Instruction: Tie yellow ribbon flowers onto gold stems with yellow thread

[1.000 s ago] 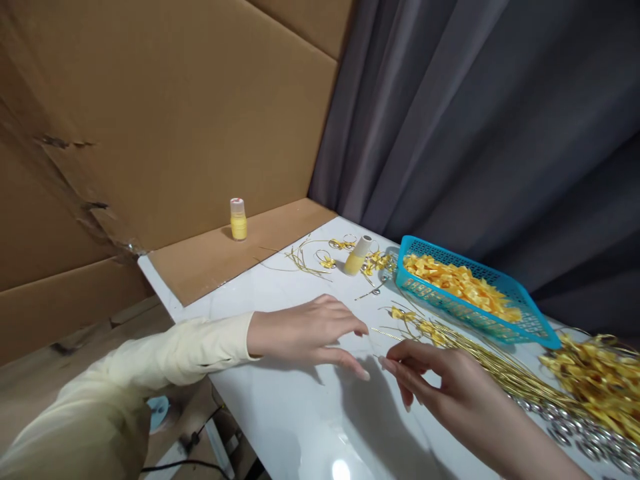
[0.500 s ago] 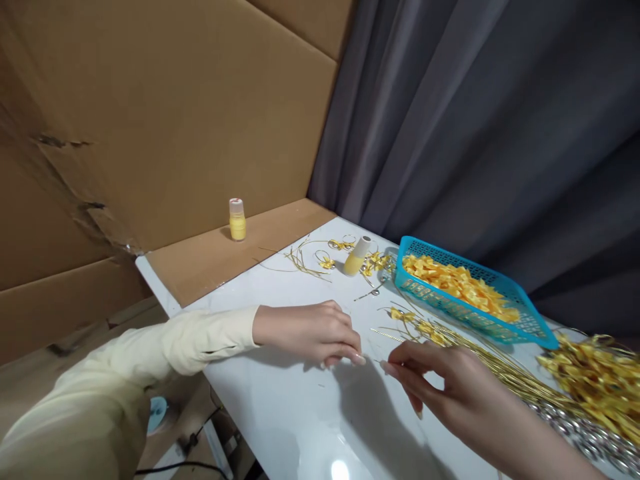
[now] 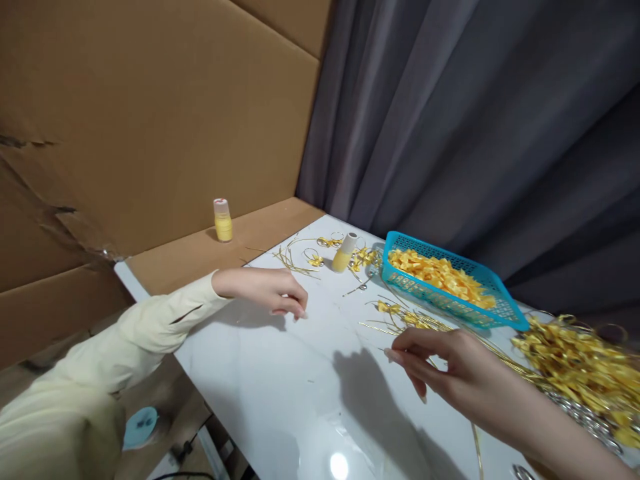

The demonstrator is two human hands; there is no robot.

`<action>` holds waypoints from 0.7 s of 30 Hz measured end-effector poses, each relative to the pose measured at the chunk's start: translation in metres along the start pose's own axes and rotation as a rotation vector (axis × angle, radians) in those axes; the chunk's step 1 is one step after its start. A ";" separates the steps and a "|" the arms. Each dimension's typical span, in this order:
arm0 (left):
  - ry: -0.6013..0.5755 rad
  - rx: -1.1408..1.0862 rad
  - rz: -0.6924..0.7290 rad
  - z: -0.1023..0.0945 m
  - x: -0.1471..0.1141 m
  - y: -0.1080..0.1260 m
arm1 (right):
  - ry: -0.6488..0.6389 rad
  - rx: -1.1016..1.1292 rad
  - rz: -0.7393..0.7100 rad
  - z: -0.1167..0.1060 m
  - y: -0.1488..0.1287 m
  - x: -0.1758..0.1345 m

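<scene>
My left hand [image 3: 281, 293] hovers over the white table [image 3: 280, 400], its fingers curled in and closed. Whatever is between them, if anything, is hidden. Over the near right of the table my right hand [image 3: 450, 363] is closed in a pinch. A short end of thin gold wire [image 3: 383, 349] pokes out at its fingertips; the rest of that wire is hidden by the hand. Behind the right hand lies a bundle of gold wires [image 3: 423, 321] with yellow bows [image 3: 389, 307] on some ends. A gold strand [image 3: 477, 443] shows below the right wrist, near a silver ring [image 3: 523, 472].
A blue basket [image 3: 507, 310] holds yellow ribbon bows. Two bottles of yellow liquid, one tilted [image 3: 343, 255] and one upright [image 3: 223, 223], stand farther back. Loose wires [image 3: 295, 262] lie nearby. At right is a gold ribbon pile [image 3: 580, 373] beside silver rings [image 3: 583, 413]. Cardboard [image 3: 200, 120] walls the left.
My left hand has drawn away from the right hand, to the left and farther back. The right hand keeps its pinch. The view has shifted a little to the right.
</scene>
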State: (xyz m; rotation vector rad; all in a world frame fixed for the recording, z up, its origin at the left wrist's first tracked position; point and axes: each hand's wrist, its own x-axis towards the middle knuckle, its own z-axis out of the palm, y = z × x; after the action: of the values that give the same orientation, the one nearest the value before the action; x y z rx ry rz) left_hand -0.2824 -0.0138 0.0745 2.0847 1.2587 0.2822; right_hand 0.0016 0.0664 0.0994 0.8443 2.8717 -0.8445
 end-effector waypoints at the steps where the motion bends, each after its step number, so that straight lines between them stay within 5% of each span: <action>1: -0.024 -0.030 -0.022 -0.003 -0.002 -0.002 | -0.003 0.012 0.014 -0.001 0.000 0.000; 9: -0.125 -0.043 -0.073 -0.014 -0.011 -0.003 | -0.018 0.131 0.092 -0.003 0.008 -0.005; 14: -0.035 0.044 -0.158 -0.009 0.004 0.024 | -0.061 0.194 0.070 -0.008 0.003 -0.007; 21: 0.059 -0.028 0.189 0.026 0.051 0.073 | -0.107 0.199 0.028 -0.012 -0.008 -0.008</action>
State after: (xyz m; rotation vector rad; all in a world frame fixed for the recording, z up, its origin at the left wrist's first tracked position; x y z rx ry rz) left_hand -0.1923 -0.0046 0.0945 2.1877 1.0861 0.4466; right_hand 0.0054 0.0628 0.1150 0.8255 2.7106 -1.1502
